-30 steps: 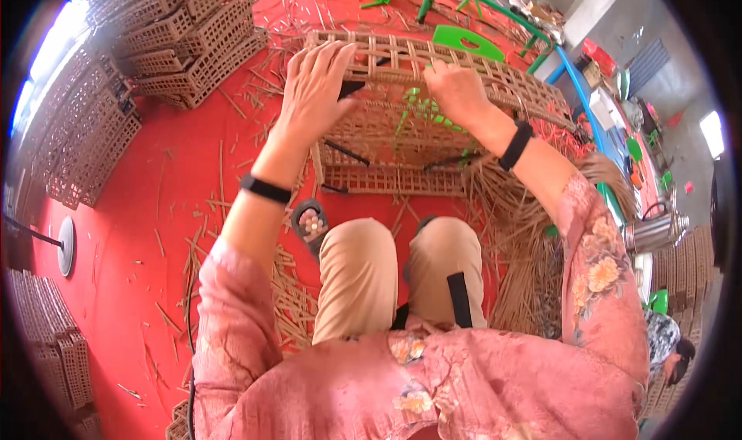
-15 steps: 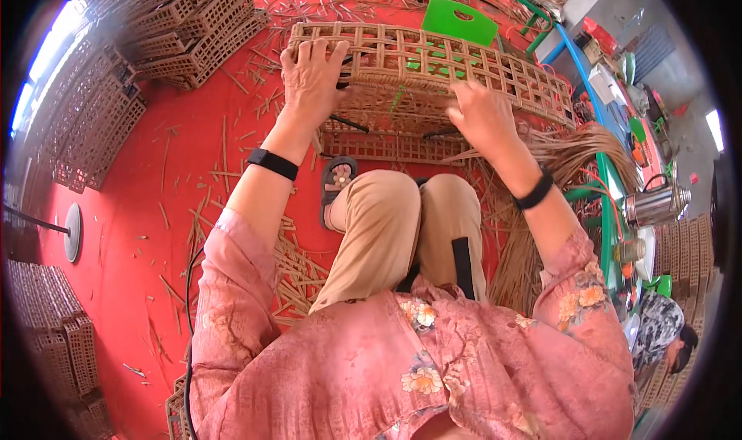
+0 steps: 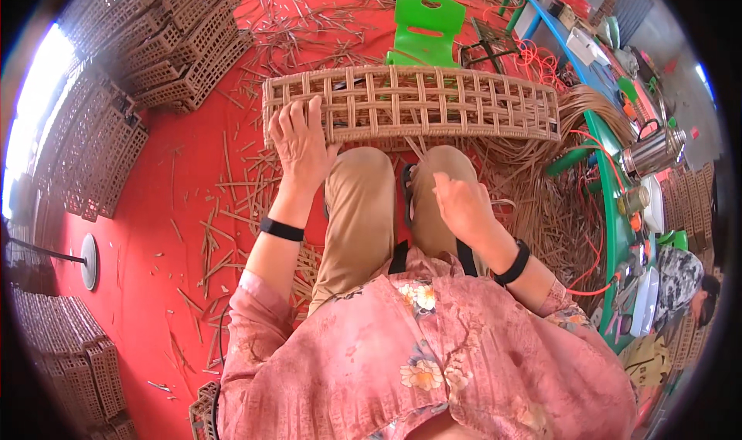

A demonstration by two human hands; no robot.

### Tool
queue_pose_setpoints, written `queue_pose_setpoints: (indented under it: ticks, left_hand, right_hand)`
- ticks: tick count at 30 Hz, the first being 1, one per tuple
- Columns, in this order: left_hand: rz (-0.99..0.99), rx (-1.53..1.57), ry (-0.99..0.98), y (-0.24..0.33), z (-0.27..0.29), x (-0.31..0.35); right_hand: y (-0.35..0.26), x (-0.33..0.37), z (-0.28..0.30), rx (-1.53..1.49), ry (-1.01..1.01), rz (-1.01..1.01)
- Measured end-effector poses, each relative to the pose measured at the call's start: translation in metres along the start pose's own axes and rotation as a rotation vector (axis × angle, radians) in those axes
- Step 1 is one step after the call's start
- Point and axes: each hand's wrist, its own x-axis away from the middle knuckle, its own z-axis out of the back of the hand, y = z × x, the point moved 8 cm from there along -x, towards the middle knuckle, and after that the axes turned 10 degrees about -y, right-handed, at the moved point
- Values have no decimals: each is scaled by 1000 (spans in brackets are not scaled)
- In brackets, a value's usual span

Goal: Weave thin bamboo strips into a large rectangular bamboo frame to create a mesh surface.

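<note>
Woven rattan basket (image 3: 417,104), long, open lattice, lies on its side across the person's knees, just past them. Left hand (image 3: 300,140) is flat on the basket's left end, fingers spread and pressed against the weave. Right hand (image 3: 461,206) is off the basket, near side of it, over the right knee, fingers curled loosely; can't tell whether it pinches a strand.

Beyond the basket: green plastic stool (image 3: 426,29). Right of the basket: bundle of loose rattan strands (image 3: 595,108) curving down to a heap (image 3: 545,216) on the floor. Further right of that, a green table edge (image 3: 610,208) with a steel kettle (image 3: 651,151).

Left of the basket: stacks of finished lattice baskets (image 3: 166,42), more along the left wall (image 3: 85,154).

Floor (image 3: 131,231) is red, littered with cut rattan offcuts (image 3: 232,200). No readable packages or labels.
</note>
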Motion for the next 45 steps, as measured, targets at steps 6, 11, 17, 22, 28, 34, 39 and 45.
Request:
queue_pose_setpoints:
  ticks: [6,11,17,22,28,34,39,45]
  left_hand:
    - [3,74,14,23,15,37]
    - [80,24,34,29,14,72]
    - [120,-29,-66,19,0,73]
    - [136,-48,-73,1,-7,5]
    - [32,94,38,9,-2,-68]
    - [550,1151,-171,44,-141,-2]
    - [906,1634,-612,87,-229,-27]
    - [1005,1991,-532,86,-247,-29]
  right_hand:
    - [-8,32,38,-114,23,-17]
    - [-9,47,25,-181,-121,-24]
    - [12,50,8,-387,-57,39]
    - [12,33,-10,-595,-95,36]
    - [19,-8,-27,-434,5,13]
    - [12,-13,-32,-402,-4,32]
    - [17,-19,-38,-334,9,27]
    - [19,-8,-19,-399,-94,-76]
